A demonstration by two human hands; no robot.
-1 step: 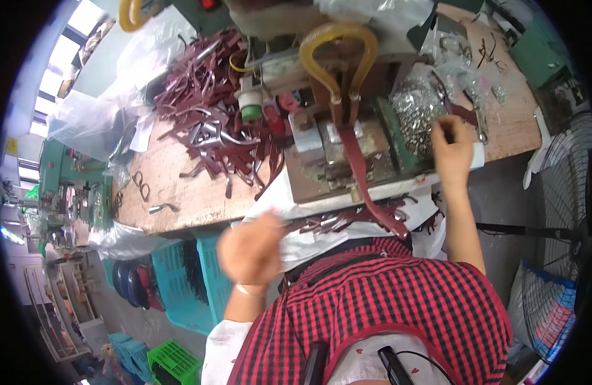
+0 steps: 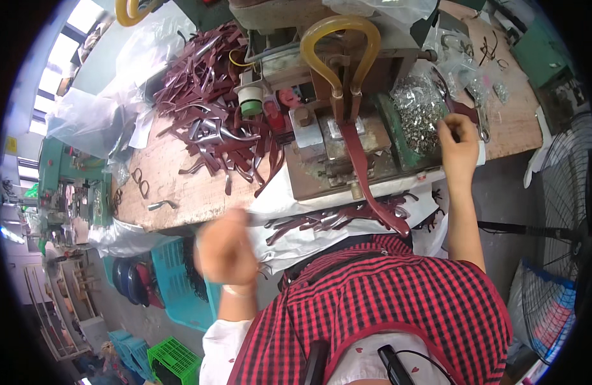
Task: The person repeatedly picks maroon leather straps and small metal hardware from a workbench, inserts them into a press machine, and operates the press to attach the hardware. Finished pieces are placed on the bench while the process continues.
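Note:
My left hand (image 2: pixel 228 251) is smeared by motion over the front edge of the bench, left of the strips on the white cloth; its fingers cannot be made out. My right hand (image 2: pixel 460 144) is at the right edge of a green tray (image 2: pixel 408 156) of small shiny metal pieces (image 2: pixel 418 119). Its fingers are curled in toward the thumb; anything between them is too small to tell. A long dark red strap (image 2: pixel 362 172) lies across the metal block of a bench press (image 2: pixel 334 144), its lower end hanging toward my lap. Above it stands a yellow tube loop (image 2: pixel 372 48).
A heap of dark red straps (image 2: pixel 206 106) covers the bench's left part. More straps (image 2: pixel 338 218) lie on white cloth (image 2: pixel 296 247) at my lap. Clear plastic bags (image 2: pixel 94 125) rest at the left. A turquoise crate (image 2: pixel 171 282) is below, and a black fan (image 2: pixel 559 199) stands at the right.
My left hand has moved left, away from the straps on the cloth. My right hand has shifted slightly right beside the tray. The strap on the press stays in place.

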